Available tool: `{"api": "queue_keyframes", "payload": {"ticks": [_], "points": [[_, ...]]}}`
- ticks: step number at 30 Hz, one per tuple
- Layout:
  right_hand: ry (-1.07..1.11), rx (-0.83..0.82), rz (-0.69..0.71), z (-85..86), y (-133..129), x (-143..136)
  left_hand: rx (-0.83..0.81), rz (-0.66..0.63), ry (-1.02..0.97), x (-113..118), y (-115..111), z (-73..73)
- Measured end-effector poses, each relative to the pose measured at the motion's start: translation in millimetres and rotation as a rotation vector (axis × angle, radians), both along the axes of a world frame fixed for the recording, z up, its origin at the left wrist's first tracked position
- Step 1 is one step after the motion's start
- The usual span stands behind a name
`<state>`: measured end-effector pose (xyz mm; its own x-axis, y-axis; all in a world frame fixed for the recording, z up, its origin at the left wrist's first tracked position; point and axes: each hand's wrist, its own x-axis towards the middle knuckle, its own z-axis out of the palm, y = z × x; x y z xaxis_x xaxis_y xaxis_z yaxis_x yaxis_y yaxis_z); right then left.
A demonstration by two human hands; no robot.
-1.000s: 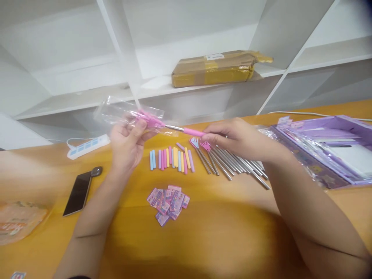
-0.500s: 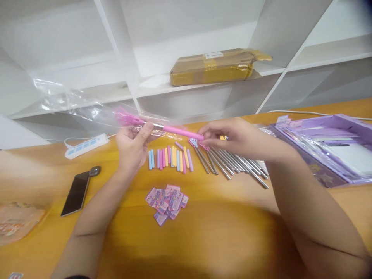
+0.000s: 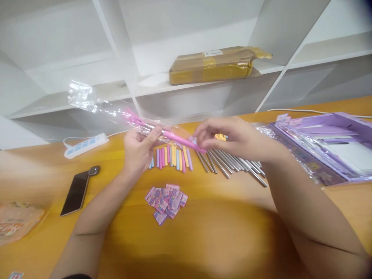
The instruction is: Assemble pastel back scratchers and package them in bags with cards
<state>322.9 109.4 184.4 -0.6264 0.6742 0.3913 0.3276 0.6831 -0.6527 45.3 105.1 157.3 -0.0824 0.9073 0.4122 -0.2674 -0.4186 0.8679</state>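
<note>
My left hand (image 3: 139,149) is closed round a pink pen (image 3: 176,136) with a silver band, its pink figure end inside a long clear plastic sleeve (image 3: 84,99). My right hand (image 3: 229,137) is curled at the pen's lower right end; whether its fingertips grip the pen is hard to tell. Below the hands lie a row of coloured sticks (image 3: 174,157) and several metal tubes (image 3: 229,164), with a yellow-orange topper (image 3: 221,137) showing behind my right fingers. Small printed cards (image 3: 167,203) are piled nearer to me.
A purple box (image 3: 334,155) with wrapped pens stands at the right. On the left are a power strip (image 3: 86,146), a phone (image 3: 74,193), a dark mouse-like object (image 3: 94,171) and an orange bag (image 3: 19,223). A taped carton (image 3: 212,66) sits on the shelf behind.
My left hand has shifted right with the pen, which now slants down more steeply at its right end. The plastic sleeve's far end has swung right, and my right fingers are more curled.
</note>
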Motion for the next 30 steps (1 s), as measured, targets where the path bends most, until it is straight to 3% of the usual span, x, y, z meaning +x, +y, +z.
{"api": "queue_keyframes", "payload": {"ticks": [5, 11, 16, 24, 30], "points": [[-0.072, 0.048, 0.050, 0.5, 3.9, 8.6, 0.020, -0.023, -0.003, -3.4, 3.4, 0.4], [-0.035, 0.171, -0.026, -4.0, 4.1, 1.9, -0.022, -0.044, 0.058, -4.8, 3.4, 1.4], [-0.010, 0.217, -0.117, -7.5, 2.5, -7.6, -0.096, -0.117, 0.106, 2.3, 0.5, -6.7], [0.017, 0.179, -0.125, -17.2, 2.5, -27.3, -0.164, -0.247, 0.283, 4.1, 1.5, -28.7], [-0.039, 0.022, 0.016, -12.1, 3.8, -13.8, -0.167, -0.234, 0.195, 0.8, 2.3, -16.7]]}}
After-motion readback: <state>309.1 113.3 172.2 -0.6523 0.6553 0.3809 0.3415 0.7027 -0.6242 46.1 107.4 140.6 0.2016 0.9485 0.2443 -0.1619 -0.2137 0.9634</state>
